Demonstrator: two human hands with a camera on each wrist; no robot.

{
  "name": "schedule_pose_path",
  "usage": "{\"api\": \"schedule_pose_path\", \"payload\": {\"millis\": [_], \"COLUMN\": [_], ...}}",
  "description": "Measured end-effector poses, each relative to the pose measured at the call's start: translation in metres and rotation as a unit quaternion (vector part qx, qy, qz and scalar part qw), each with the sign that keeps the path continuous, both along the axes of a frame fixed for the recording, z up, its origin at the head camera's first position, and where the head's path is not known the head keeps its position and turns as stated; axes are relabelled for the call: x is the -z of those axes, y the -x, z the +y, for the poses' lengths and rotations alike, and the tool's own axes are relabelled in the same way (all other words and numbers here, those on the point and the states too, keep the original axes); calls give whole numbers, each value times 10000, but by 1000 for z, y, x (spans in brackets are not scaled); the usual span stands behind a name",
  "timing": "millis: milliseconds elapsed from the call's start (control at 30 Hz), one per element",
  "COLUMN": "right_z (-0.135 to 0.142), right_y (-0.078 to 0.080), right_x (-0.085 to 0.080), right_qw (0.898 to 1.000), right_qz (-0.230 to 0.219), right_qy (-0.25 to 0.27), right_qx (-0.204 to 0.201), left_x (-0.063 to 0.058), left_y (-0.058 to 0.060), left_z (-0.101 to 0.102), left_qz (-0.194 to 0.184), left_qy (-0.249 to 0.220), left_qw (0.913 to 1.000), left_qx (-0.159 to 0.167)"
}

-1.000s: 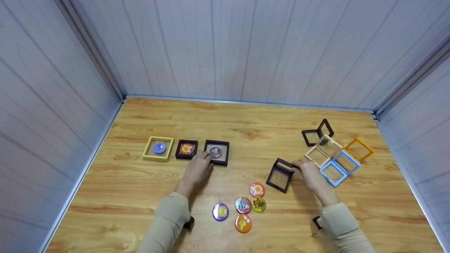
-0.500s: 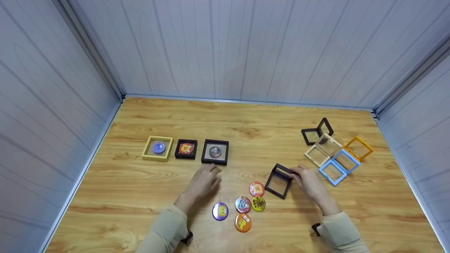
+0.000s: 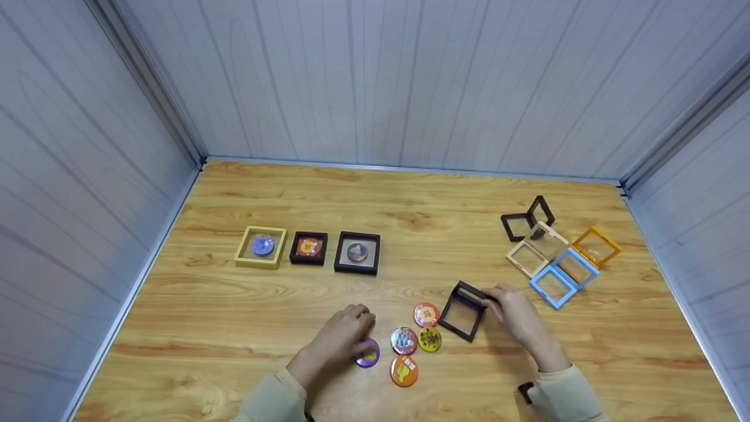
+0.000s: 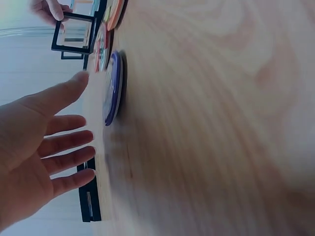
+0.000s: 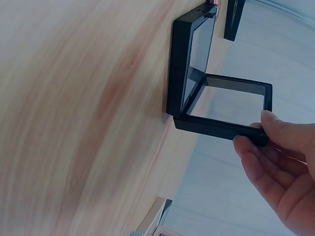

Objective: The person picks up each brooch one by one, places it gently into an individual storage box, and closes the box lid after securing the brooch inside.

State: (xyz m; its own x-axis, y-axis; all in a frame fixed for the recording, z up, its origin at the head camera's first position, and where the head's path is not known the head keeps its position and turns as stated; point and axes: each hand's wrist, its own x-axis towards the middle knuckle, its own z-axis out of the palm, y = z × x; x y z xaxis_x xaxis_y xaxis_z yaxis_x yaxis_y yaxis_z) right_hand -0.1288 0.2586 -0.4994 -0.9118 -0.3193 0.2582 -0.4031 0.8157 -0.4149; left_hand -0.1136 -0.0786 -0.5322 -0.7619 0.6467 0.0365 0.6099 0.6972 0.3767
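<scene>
My right hand [image 3: 518, 313] pinches the raised lid of a black hinged display frame [image 3: 463, 319] between thumb and fingers. The frame's other half lies flat on the table, with clear film in both halves, as the right wrist view [image 5: 216, 108] shows less its far side. My left hand [image 3: 343, 337] hovers at a purple button badge [image 3: 369, 356], fingers spread and holding nothing. In the left wrist view the thumb tip is close to the purple badge [image 4: 114, 91]. Beside it lie a red badge [image 3: 426, 315], a pinkish patterned badge [image 3: 404, 340], a yellow badge [image 3: 430, 339] and an orange badge [image 3: 404, 371].
Three closed frames holding round items stand in a row at left: a yellow frame [image 3: 240, 255], a small black frame [image 3: 307, 261] and a larger black frame [image 3: 356, 269]. Open frames cluster at right, among them a blue frame [image 3: 556, 302] and an orange frame [image 3: 612, 252].
My left hand has left the larger black frame at left and come down toward the purple badge. My right hand has drawn the open black frame slightly nearer.
</scene>
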Motion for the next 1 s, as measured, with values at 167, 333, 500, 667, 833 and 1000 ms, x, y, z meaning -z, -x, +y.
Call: {"api": "schedule_pose_path", "payload": {"millis": [167,333,500,667,833,1000], "right_z": [-1,0,0,-1,-1,-2], "right_y": [-4,-6,-8,-10,-11,-11], "right_x": [-1,0,1,1,1,1], "right_qw": [9999,9999,9999,9998,9998,9999], "right_qz": [-119,87,142,180,199,155], "right_qy": [-96,-48,3,-4,-2,19], "right_qx": [42,-46,-50,-28,0,14], "left_x": [2,2,3,3,4,5], "left_y": [-7,-12,-15,-16,-17,-19], "left_z": [-2,-2,-1,0,1,1], "left_qz": [-347,-439,-427,-570,-468,-319], "left_qy": [44,235,321,336,293,80], "left_qw": [9994,9987,9984,9977,9982,9990], "left_qx": [34,114,183,155,230,292]}}
